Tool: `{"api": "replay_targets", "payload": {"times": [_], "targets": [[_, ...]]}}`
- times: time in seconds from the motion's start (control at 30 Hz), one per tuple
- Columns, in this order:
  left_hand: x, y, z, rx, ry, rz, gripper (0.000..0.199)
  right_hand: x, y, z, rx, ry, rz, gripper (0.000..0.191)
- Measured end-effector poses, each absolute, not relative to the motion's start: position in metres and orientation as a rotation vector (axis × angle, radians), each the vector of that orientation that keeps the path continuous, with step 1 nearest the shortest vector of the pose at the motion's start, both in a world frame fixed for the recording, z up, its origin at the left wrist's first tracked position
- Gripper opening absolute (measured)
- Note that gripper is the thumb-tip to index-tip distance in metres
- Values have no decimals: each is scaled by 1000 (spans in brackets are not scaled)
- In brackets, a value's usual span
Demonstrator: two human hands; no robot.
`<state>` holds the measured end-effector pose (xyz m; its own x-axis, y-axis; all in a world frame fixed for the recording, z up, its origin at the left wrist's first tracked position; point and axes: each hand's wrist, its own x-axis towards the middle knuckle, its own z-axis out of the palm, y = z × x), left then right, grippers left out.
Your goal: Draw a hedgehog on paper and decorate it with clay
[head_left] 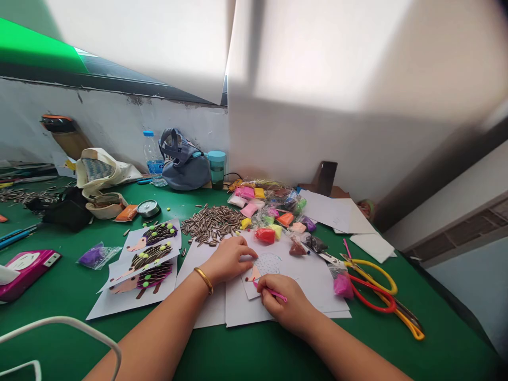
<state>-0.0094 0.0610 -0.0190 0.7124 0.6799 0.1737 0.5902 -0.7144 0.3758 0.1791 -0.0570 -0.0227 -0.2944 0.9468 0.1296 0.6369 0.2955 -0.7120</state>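
Observation:
My right hand [283, 302] pinches a thin pink stick-like modelling tool [278, 295], its tip down by the snout of a hedgehog drawing [268, 264]. The drawing lies on a small white sheet, with peach clay [253, 273] and a small red bit on its face and dots over its back. My left hand [231, 259], a gold bangle on its wrist, lies with fingers stretched out at the sheet's left edge. Underneath are larger white papers [317, 288]. Just behind my left hand spreads a heap of striped sunflower seeds [214, 222].
Left of the papers lie several hedgehog pictures [148, 264] covered in seeds and clay. Clay packets [265, 235] are piled behind the drawing. Yellow- and red-handled scissors [373, 293] sit at right. A bottle [153, 159], a blue bag [184, 169] and a cup [217, 169] stand by the wall.

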Motion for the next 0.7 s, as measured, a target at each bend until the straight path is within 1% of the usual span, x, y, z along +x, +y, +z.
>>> {"api": "replay_targets", "payload": {"times": [0.37, 0.7], "targets": [[-9, 61, -19, 2622, 986, 447, 23, 180, -57, -22, -1425, -2012, 719, 23], [-9, 61, -19, 2612, 995, 445, 22, 182, -57, -18, -1447, -1951, 704, 21]]}}
